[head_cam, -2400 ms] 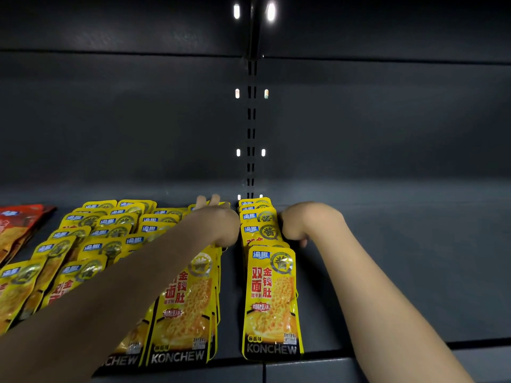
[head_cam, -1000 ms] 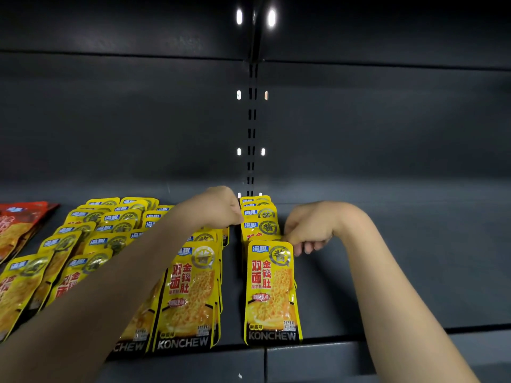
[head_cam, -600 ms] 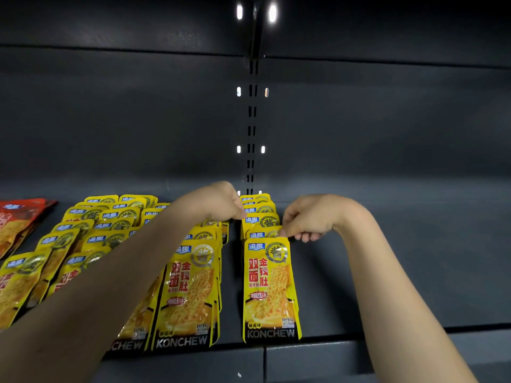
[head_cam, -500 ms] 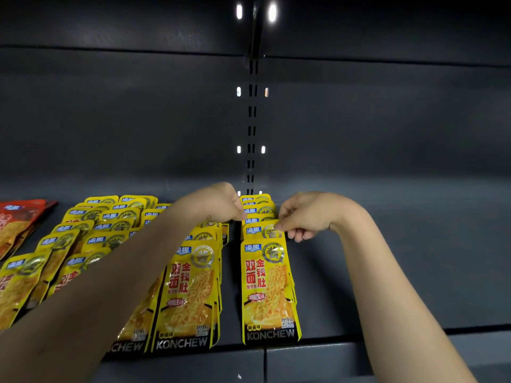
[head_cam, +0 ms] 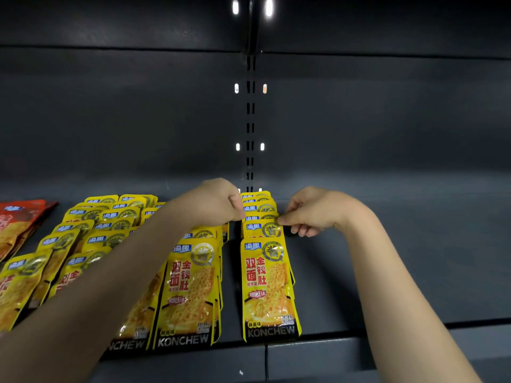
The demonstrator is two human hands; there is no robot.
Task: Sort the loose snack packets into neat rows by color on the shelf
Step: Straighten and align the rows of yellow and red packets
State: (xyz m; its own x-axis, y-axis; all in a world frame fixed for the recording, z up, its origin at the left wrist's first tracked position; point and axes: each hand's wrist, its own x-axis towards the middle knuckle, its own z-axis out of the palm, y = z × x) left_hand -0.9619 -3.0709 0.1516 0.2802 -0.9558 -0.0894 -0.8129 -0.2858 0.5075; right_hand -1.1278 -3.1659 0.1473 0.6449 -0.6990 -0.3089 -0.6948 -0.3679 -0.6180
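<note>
Right hand (head_cam: 309, 214) pinched on the top corner of a glossy yellow foil snack packet (head_cam: 262, 229), second from front in the rightmost overlapped row. Left hand (head_cam: 218, 203) curled at the row's left edge; grasp hidden, cannot tell. Risk judged: slick, thin pouches could slide and fan out if tugged sideways. Flat rectangular packets lay shingled on the matte dark grey metal shelf (head_cam: 387, 272); red packets (head_cam: 19, 219) far left.
</note>
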